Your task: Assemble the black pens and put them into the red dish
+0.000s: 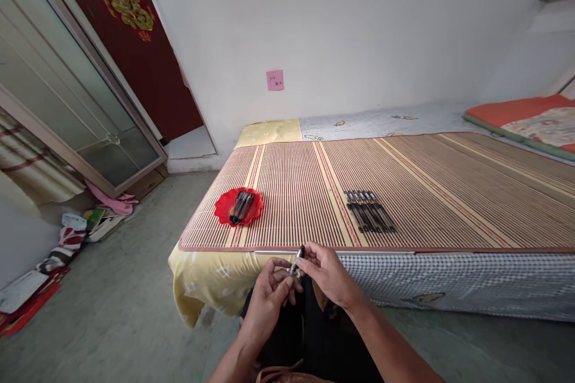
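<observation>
A black-and-clear pen point(297, 259) is held between my two hands, just in front of the bed's near edge. My left hand point(272, 288) pinches its lower part with thumb and fingers. The fingers of my right hand point(327, 270) close around its dark upper end. Farther off to the left, a red scalloped dish point(218, 210) carries a bundle of similar pens point(241, 207). To the right, several black pens point(369, 212) lie side by side in a slanted row on the striped mat point(296, 197).
The mat covers a bed with a yellow sheet point(202, 278) and a checked sheet point(404, 278) hanging over its front. A folded orange quilt point(516, 112) lies at the far right. On the wall is a pink note point(275, 80). Clutter point(72, 233) sits on the floor at left.
</observation>
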